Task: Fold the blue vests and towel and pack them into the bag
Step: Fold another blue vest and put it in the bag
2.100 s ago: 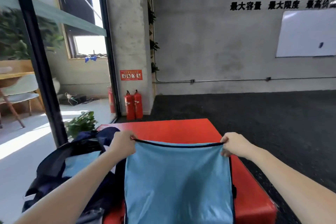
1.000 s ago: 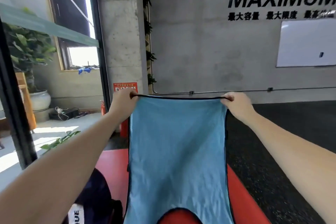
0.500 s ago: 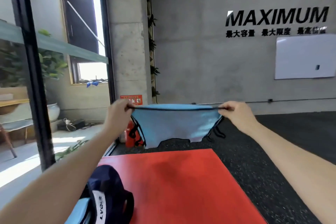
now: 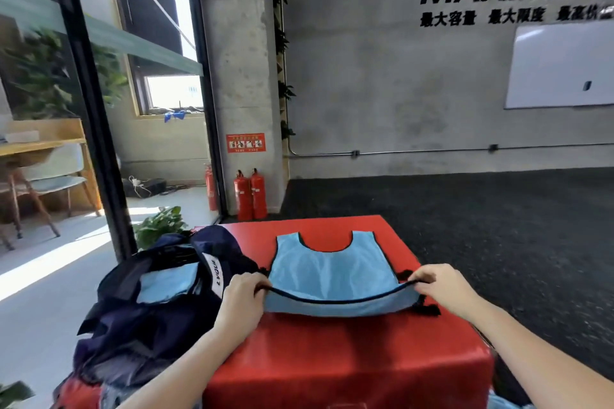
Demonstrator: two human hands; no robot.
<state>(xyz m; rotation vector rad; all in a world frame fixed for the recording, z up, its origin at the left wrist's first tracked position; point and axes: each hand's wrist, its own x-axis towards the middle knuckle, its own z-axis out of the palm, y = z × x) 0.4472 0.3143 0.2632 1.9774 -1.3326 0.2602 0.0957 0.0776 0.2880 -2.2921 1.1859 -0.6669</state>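
On the red padded block (image 4: 349, 352), light-blue mesh vest (image 4: 327, 271) lies flat, neck end away. Left hand (image 4: 244, 297) and right hand (image 4: 443, 289) each pinch a hem corner. Fold likely starting: next, carry hem toward neckline, corners aligned. Dark navy bag (image 4: 149, 319) sits just left.

Two bare forearms enter from the bottom edge, no sleeves in view on either. Left hand (image 4: 244, 300) and right hand (image 4: 443, 287) are both bare: no gloves, rings, watch or wristband seen. Nails look short and unpainted as far as the blur allows. Upper arms, torso and clothing are out of frame, so what is worn can't be told.
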